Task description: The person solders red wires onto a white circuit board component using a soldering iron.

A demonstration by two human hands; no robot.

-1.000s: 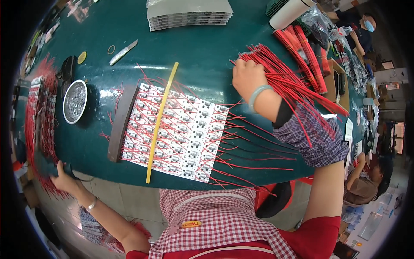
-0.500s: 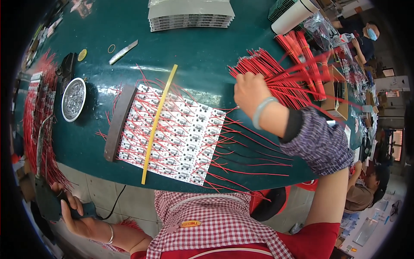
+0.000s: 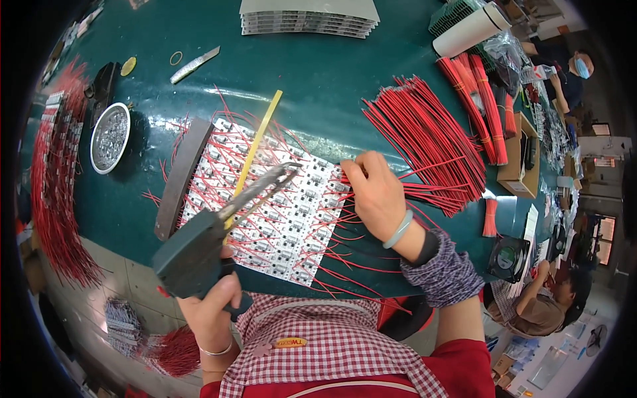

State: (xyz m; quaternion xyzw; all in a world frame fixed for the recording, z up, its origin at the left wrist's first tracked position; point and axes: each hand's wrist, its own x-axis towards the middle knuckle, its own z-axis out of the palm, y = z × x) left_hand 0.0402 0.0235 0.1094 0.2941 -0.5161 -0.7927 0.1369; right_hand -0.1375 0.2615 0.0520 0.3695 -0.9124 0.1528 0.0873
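My left hand (image 3: 215, 308) is wrapped round the handle of a dark green soldering gun (image 3: 189, 255). Its long tip reaches over a white panel of small circuit boards (image 3: 288, 242) toward the panel's upper right part. Fingers pinched, my right hand (image 3: 379, 199) holds red wires (image 3: 415, 191) at the panel's upper right edge; the wire ends under the fingertips are hidden. Many red wires hang from the boards on both sides. Across the panel lies a yellow strip (image 3: 267, 123), partly covered by the gun, and a dark bar (image 3: 182, 179) rests along its left edge.
A loose pile of red wires (image 3: 431, 142) lies to the right, near tied wire bundles (image 3: 490, 109) and a white cylinder (image 3: 468, 33). Stacked panels (image 3: 308, 20) stand at the back. At left are a white bowl (image 3: 111, 139), a cutter knife (image 3: 194, 65) and wired boards (image 3: 56, 172).
My left hand has brought the soldering gun from the far left over the panel. My right hand has moved from the wire pile down to the panel's edge with red wires.
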